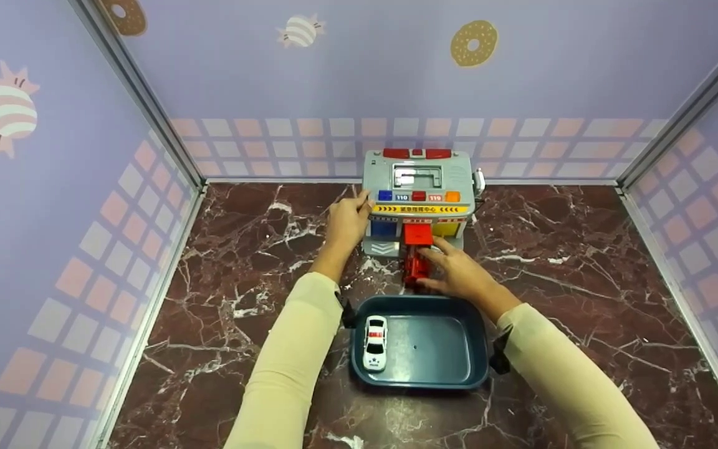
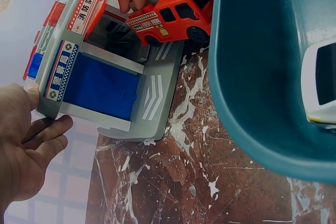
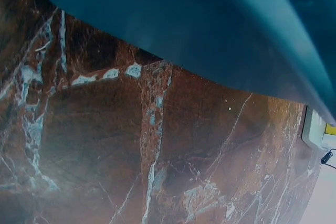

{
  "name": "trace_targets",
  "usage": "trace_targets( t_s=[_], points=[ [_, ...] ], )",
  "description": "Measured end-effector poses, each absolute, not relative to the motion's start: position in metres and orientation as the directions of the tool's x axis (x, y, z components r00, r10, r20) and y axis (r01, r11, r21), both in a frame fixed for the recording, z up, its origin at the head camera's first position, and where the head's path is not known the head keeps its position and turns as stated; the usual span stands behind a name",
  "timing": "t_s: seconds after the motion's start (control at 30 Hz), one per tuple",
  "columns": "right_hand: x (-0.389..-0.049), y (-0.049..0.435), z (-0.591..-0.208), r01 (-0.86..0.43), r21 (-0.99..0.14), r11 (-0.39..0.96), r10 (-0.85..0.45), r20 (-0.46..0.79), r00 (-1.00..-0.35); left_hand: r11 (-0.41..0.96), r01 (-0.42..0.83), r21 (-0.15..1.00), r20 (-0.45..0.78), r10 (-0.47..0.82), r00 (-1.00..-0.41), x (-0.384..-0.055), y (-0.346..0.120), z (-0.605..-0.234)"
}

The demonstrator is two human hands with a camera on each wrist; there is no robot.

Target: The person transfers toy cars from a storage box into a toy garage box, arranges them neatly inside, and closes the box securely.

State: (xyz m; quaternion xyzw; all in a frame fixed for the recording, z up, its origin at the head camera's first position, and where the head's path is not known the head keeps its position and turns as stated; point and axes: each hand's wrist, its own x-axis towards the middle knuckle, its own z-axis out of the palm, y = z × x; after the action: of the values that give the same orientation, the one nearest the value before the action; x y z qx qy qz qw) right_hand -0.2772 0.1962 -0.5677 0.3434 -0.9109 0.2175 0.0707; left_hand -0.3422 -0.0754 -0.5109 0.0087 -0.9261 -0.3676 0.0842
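Note:
A grey toy emergency station stands near the back wall, its red middle door swung up and its blue door down. My left hand holds the station's left front roof corner, with thumb and fingers around the edge in the left wrist view. In front of the middle bay is a red toy fire truck. My right hand grips the truck from above, its rear end toward the opening. The right wrist view shows neither the right hand nor the truck.
A dark teal tray sits close in front of the station, between the forearms. In its left part lies a white toy police car. Patterned panels border the brown marbled surface at the back and both sides.

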Motion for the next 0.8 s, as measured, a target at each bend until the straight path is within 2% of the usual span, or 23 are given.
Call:
trace_targets(
  t_s=[0.27, 0.5, 0.6, 0.8],
  points=[
    [-0.2789, 0.1931, -0.569, -0.661, -0.347, 0.665, -0.604, 0.27, -0.749, 0.728, 0.041, 0.684, 0.148, -0.084, -0.986, -0.3424, -0.0767, -0.512],
    [-0.2767, 0.1934, -0.5649, -0.677, -0.294, 0.675, -0.633, 0.241, -0.736, 0.721, 0.044, 0.692, 0.144, -0.078, -0.986, -0.3415, -0.0761, -0.5112],
    [-0.2769, 0.1938, -0.5644, -0.703, -0.269, 0.659, -0.651, 0.266, -0.711, 0.713, 0.056, 0.699, 0.15, -0.07, -0.986, -0.3413, -0.0761, -0.511],
    [-0.2798, 0.1943, -0.569, -0.772, -0.148, 0.618, -0.686, 0.377, -0.622, 0.721, 0.055, 0.691, 0.154, -0.073, -0.985, -0.3413, -0.0765, -0.511]
  ],
)
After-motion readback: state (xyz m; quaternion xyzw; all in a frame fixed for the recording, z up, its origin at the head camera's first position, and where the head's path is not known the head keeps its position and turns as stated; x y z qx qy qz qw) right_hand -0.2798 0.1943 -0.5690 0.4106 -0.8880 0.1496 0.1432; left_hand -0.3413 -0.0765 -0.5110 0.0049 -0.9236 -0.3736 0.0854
